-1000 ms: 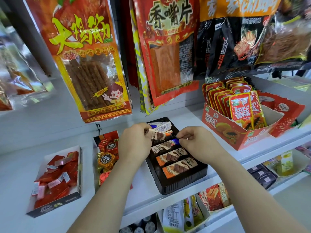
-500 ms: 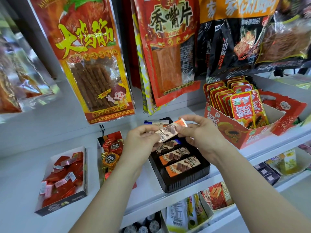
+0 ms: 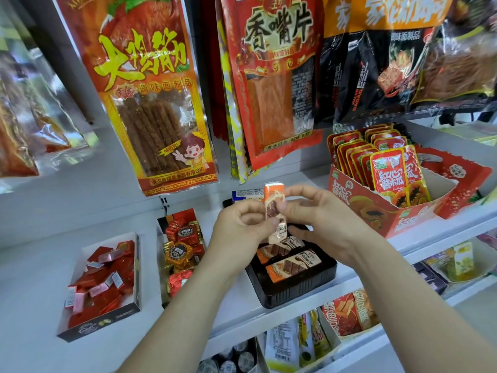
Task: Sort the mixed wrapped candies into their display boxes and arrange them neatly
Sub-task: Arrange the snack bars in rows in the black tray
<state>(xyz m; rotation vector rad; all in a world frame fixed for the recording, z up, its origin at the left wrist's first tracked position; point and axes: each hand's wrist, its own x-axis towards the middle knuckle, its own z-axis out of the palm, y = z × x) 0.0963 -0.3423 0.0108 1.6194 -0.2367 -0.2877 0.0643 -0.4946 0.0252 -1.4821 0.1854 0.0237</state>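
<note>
An orange-wrapped candy bar stands upright in the air, pinched between the left hand and the right hand, above the black tray at the shelf's front edge, where 2 matching bars lie.

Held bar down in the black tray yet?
No, the left hand and right hand both pinch the bar upright in the air above the tray.
</note>
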